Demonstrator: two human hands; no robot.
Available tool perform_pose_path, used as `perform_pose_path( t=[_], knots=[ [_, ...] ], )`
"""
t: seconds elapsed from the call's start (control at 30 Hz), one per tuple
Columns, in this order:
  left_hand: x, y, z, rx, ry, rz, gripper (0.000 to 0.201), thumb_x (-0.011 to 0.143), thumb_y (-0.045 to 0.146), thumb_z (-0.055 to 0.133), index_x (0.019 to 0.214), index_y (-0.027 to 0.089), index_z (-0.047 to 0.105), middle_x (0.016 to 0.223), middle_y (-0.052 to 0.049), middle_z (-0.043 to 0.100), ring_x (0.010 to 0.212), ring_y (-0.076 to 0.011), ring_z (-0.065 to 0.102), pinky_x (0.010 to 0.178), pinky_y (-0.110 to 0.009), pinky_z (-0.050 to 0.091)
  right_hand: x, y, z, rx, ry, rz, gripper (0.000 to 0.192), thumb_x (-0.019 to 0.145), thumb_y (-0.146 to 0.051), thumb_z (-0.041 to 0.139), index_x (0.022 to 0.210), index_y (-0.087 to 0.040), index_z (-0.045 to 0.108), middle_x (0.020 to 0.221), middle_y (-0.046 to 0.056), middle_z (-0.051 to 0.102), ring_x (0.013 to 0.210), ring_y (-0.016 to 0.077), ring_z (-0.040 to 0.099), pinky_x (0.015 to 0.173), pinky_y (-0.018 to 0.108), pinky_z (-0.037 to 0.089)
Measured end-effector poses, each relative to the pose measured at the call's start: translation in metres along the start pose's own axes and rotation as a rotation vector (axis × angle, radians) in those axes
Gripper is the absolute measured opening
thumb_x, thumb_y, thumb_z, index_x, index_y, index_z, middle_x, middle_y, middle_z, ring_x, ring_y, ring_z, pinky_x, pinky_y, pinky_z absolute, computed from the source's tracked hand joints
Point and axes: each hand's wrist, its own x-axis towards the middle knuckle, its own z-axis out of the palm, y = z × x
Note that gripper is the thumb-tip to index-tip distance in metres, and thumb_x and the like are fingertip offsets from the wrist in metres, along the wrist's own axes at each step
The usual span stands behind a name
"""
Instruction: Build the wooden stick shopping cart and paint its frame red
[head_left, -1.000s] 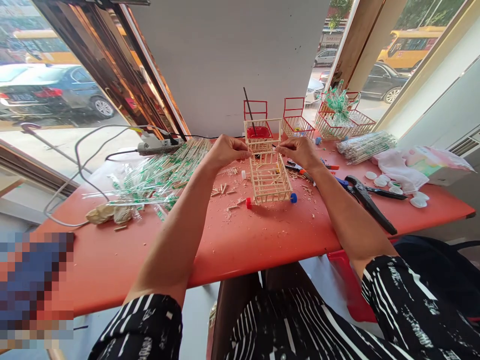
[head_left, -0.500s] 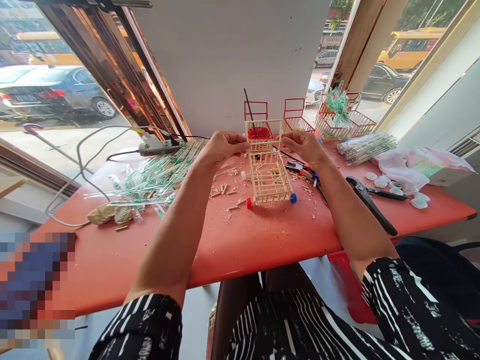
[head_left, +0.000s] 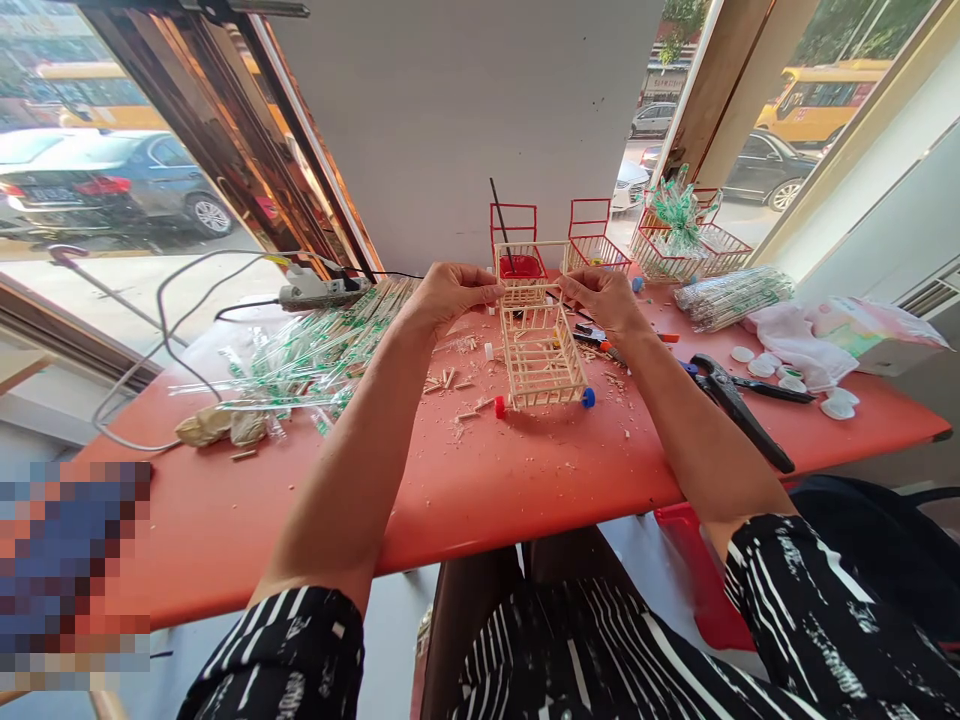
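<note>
A small cart made of pale wooden sticks (head_left: 541,355) stands on the red table (head_left: 525,480), with a red cap wheel and a blue cap wheel at its near end. My left hand (head_left: 450,292) pinches the far left top edge of the cart. My right hand (head_left: 601,297) pinches the far right top edge. Just behind them sits a second stick basket (head_left: 523,272) holding a red cup and a dark stick.
A heap of clear-wrapped green straws (head_left: 315,345) lies left, with a glue gun (head_left: 315,291) and cable behind. Black pliers (head_left: 739,400), white caps (head_left: 780,370) and a cloth lie right. Red wire baskets (head_left: 596,240) stand at the back. Wood scraps litter the table.
Both hands stayed at the cart's far end; the right hand lifted slightly half a second ago and has come back down onto the edge.
</note>
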Motion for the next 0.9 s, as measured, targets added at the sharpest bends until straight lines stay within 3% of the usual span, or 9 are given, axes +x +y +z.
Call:
perform_pose_path(
  t=[0.27,0.4,0.63,0.9],
  knots=[
    [0.001,-0.003,-0.003,-0.023,-0.031,-0.024,0.032,0.061,0.028,0.106,0.074,0.014,0.081,0.070,-0.003,0.074,0.063,-0.0115,0.066,0.065,-0.026,0.054,-0.002,-0.003,-0.002,0.088,-0.024,0.013,0.055,0.066,-0.070,0.100,0.076,-0.019,0.081,0.070,-0.001,0.071,0.064,0.0076,0.062,0.063,0.022,0.056],
    [-0.001,0.001,-0.006,-0.032,-0.043,-0.032,0.032,0.067,0.031,0.105,0.080,0.014,0.081,0.075,-0.004,0.076,0.066,-0.0118,0.068,0.066,-0.025,0.055,-0.001,-0.003,-0.003,0.038,-0.036,-0.021,0.056,0.069,-0.074,0.097,0.076,-0.020,0.081,0.070,0.000,0.071,0.065,0.0082,0.062,0.063,0.022,0.056],
    [0.005,0.010,0.002,-0.068,0.163,0.072,0.032,0.080,0.039,0.099,0.091,0.017,0.079,0.077,-0.002,0.074,0.065,-0.0092,0.065,0.062,-0.021,0.052,-0.002,-0.006,-0.002,-0.063,-0.044,-0.091,0.064,0.070,-0.084,0.089,0.072,-0.021,0.079,0.071,0.002,0.072,0.066,0.0113,0.062,0.065,0.027,0.058],
    [0.008,0.013,0.011,0.041,0.285,0.181,0.021,0.085,0.034,0.092,0.078,0.019,0.078,0.067,0.000,0.066,0.066,-0.0122,0.063,0.060,-0.024,0.047,-0.005,-0.008,0.001,-0.161,-0.060,-0.127,0.068,0.074,-0.090,0.081,0.077,-0.022,0.080,0.071,0.002,0.071,0.066,0.0120,0.060,0.064,0.028,0.053]
  ],
)
